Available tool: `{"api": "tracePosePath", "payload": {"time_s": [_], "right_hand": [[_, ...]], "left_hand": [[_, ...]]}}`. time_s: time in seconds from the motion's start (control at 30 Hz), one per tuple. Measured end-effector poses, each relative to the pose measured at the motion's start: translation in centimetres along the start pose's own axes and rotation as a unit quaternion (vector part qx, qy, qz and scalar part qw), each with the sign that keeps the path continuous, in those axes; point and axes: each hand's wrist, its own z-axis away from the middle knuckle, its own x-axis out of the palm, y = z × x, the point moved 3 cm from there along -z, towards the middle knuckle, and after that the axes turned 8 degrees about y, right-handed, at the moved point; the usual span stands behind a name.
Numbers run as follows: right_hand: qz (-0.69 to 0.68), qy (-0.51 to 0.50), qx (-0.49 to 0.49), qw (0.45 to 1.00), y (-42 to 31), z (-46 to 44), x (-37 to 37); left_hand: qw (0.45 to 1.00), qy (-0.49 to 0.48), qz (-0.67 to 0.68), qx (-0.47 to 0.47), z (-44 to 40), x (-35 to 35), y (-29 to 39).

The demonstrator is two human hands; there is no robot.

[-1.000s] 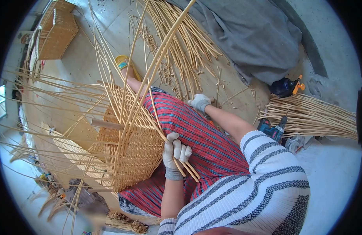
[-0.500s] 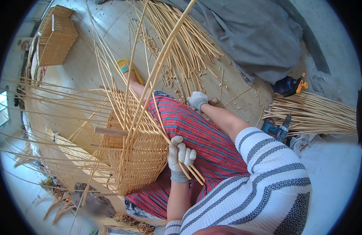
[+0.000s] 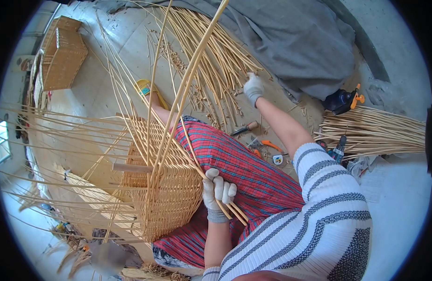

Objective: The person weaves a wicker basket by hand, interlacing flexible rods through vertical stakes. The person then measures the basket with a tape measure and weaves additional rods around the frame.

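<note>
My left hand [image 3: 218,192], in a whitish glove, is closed around several light rods [image 3: 238,213] whose ends stick out below it. These rods run to the rim of a wicker basket [image 3: 174,201] that rests against my left side, with long stakes fanning out from it. My right hand [image 3: 254,89], gloved too, is stretched out to the ends of a loose rod bundle [image 3: 216,51] on the floor. Its fingers look apart, and I cannot make out anything held. A wooden-handled knife [image 3: 248,128] lies between my right hand and the red checked cloth [image 3: 234,159] on my lap.
Orange-handled pliers [image 3: 267,144] and a tape measure [image 3: 278,159] lie beside my leg. To the right are a drill [image 3: 338,149], a blue bottle [image 3: 340,100] and another rod bundle [image 3: 380,131]. A grey cloth [image 3: 300,47] covers something behind. A finished basket [image 3: 64,56] stands far left.
My right hand has left the spot by the knife and moved up and right to the rods, uncovering the knife and pliers. My left hand keeps its hold on the rods.
</note>
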Motion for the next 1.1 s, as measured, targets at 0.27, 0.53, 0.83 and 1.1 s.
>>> {"api": "tracePosePath", "payload": {"time_s": [0.27, 0.53, 0.83, 1.1], "right_hand": [[0.207, -0.187, 0.067, 0.958, -0.9, -3.4, 1.7], [0.217, -0.216, 0.002, 0.952, -0.8, -4.0, 1.7], [-0.380, -0.440, 0.274, 0.766, -1.9, 1.2, -6.8], [-0.430, -0.670, 0.262, 0.546, -9.0, 9.4, -22.7]], "left_hand": [[0.999, 0.034, -0.014, 0.015, 0.2, -0.2, 0.3], [0.999, 0.041, -0.022, 0.013, 0.2, -0.4, 0.4], [0.999, 0.000, -0.032, 0.008, 0.0, -0.1, 0.1], [0.997, 0.023, -0.066, 0.027, 0.8, 0.3, -0.2]]}}
